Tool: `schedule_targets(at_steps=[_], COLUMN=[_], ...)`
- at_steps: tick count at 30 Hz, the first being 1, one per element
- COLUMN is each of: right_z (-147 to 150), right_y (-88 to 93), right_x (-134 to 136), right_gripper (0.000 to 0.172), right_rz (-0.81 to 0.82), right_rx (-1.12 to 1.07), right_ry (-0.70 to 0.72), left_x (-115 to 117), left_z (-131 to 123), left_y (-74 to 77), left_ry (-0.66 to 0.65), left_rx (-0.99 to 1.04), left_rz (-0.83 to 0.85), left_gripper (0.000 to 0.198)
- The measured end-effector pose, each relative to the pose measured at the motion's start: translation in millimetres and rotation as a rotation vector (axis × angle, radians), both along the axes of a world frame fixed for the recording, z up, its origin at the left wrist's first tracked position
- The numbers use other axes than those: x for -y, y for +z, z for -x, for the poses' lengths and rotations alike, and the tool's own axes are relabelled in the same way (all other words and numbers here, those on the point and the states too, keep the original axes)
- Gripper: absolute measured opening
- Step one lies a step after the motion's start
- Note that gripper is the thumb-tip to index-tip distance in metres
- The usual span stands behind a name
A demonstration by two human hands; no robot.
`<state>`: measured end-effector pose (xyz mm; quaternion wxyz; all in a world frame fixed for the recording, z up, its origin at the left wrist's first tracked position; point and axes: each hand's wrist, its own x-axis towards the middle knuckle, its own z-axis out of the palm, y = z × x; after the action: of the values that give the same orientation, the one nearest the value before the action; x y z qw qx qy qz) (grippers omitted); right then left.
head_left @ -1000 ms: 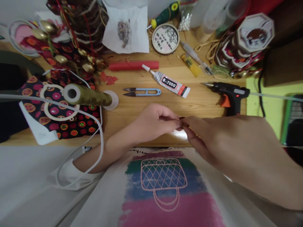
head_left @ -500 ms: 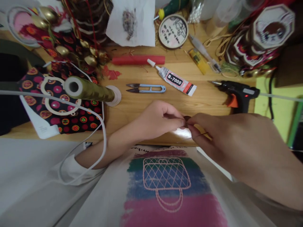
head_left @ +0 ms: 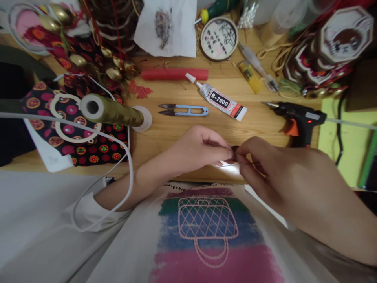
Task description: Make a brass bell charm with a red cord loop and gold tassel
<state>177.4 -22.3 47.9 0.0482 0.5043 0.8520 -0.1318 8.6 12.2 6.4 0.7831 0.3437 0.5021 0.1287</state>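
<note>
The left hand [head_left: 203,151] has its fingers curled in, with thumb and forefinger pinching a small dark piece [head_left: 235,149] just above the near edge of the tabletop [head_left: 165,133]. The right hand [head_left: 282,173] meets it fingertip to fingertip and pinches a thin strand [head_left: 251,163] where it reaches the piece; the strand trails off across the right fingers. Whether the strand passes through the piece is too small to tell. This looks like fine joining work, strand to piece, at the point of contact. A further move calls for a steady left pinch and small, exact motion from the right fingertips. Beyond the left hand lie snips [head_left: 183,110] and a glue tube [head_left: 222,103]. A glue gun [head_left: 297,118] stands beyond the right hand.
</note>
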Motion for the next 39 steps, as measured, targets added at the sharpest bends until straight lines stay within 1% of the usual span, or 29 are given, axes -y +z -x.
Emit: schedule_targets(at_steps=[4, 8, 14, 19, 24, 29, 33, 39], right_z=[-2.0, -1.5, -0.6, -1.9, -4.0, -3.6, -3.8, -4.1], right_y=[-0.6, -0.2, 0.5, 2.2, 1.0, 1.6, 2.3, 2.6], right_x=[1.3, 0.7, 2.2, 4.6, 6.2, 6.2, 6.0, 6.5], right_gripper=[0.019, 0.019, 0.021, 0.023, 0.025, 0.025, 0.027, 0.022], right_rz=[0.049, 0.066, 0.063, 0.019, -0.062, -0.055, -0.080, -0.073], right_rx=[-0.035, -0.022, -0.003, 0.003, -0.022, -0.012, -0.039, -0.028], right_ry=[-0.012, -0.043, -0.063, -0.057, -0.017, -0.014, -0.004, -0.015], left_x=[-0.3, -0.2, -0.8, 0.1, 0.1, -0.7, -1.0, -1.0], left_z=[-0.8, -1.2, -0.8, -1.8, -1.9, -2.2, -2.7, -2.4], left_y=[0.9, 1.0, 0.7, 0.9, 0.9, 2.4, 2.8, 2.4], left_ry=[0.020, 0.039, 0.009, -0.009, -0.022, -0.031, -0.038, -0.066], left_rx=[0.010, 0.013, 0.004, -0.004, -0.024, -0.062, -0.064, -0.067], left_rz=[0.039, 0.044, 0.011, 0.009, -0.008, -0.024, -0.021, -0.066], left_gripper=[0.009, 0.008, 0.010, 0.011, 0.008, 0.006, 0.008, 0.007])
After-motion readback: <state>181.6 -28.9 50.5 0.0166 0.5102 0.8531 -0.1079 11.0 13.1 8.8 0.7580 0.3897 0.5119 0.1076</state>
